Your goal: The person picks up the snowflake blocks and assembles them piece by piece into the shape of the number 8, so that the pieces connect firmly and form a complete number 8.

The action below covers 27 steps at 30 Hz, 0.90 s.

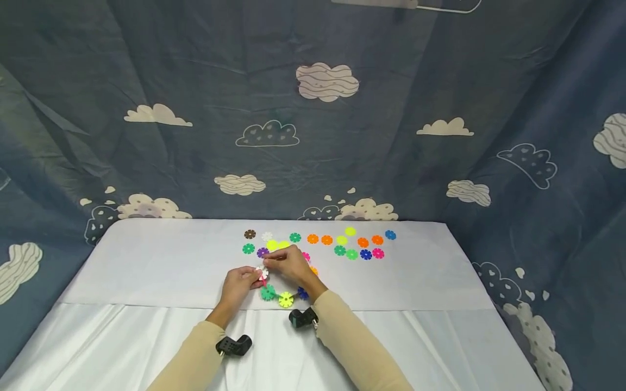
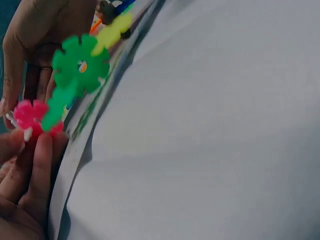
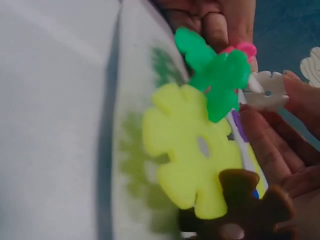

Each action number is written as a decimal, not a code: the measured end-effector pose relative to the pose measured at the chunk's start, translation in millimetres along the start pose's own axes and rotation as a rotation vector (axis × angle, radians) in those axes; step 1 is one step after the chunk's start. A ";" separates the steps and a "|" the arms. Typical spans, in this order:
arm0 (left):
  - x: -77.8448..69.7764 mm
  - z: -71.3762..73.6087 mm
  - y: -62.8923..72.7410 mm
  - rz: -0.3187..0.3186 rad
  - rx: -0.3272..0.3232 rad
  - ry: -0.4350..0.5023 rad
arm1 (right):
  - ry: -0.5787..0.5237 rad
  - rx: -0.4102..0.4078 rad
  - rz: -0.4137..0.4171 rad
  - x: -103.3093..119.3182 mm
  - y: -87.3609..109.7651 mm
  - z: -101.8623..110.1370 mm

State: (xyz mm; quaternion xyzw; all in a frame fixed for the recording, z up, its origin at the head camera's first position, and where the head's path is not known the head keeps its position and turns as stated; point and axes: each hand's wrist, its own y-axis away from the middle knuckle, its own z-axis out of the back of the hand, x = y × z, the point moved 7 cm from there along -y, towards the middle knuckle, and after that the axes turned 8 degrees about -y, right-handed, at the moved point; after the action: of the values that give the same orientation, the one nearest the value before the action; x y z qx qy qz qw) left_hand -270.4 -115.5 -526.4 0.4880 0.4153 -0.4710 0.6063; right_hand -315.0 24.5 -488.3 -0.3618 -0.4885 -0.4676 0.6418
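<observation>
Notched plastic flower discs are linked into a chain between my hands. At its left end, a white disc joins a pink disc. My left hand pinches the pink disc from the left. With thumb and fingers, my right hand grips the white disc from above, seen edge-on in the right wrist view. From the pink disc the chain runs through green discs, a yellow disc, a brown disc and a blue disc. My right hand hides part of the chain.
Loose discs lie on the white table behind my hands, among them a brown disc, a purple disc and a green disc. Farther right are orange discs and a pink disc. A cloud-patterned curtain stands behind.
</observation>
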 end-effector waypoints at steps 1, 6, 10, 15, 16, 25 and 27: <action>0.1 -0.9 -0.4 -0.007 0.016 -0.003 | -0.002 0.010 0.003 -0.4 -0.1 0.2; 1.9 -0.7 -1.8 -0.024 0.086 -0.083 | 0.006 0.090 0.056 9.5 5.4 -2.5; -0.1 -1.0 -0.1 -0.058 0.194 -0.122 | 0.022 0.128 0.066 12.4 8.3 -3.3; -4.5 -1.5 2.0 -0.065 0.233 -0.202 | 0.052 0.198 0.072 12.2 7.8 -4.5; -4.1 -1.5 1.9 -0.051 0.222 -0.223 | 0.064 0.212 0.068 13.0 8.6 -3.9; -0.4 -4.6 2.1 0.005 0.160 -0.228 | 0.139 -0.142 0.039 -8.8 13.3 89.8; -1.4 -3.7 1.9 -0.012 0.157 -0.221 | 0.193 -0.280 0.016 -20.5 19.1 123.0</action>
State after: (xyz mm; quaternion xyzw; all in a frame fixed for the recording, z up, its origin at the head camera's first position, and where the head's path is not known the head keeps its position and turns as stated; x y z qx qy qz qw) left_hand -268.9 -111.5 -525.3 0.4768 0.3106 -0.5565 0.6054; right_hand -334.1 148.7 -476.1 -0.4049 -0.3518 -0.5585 0.6328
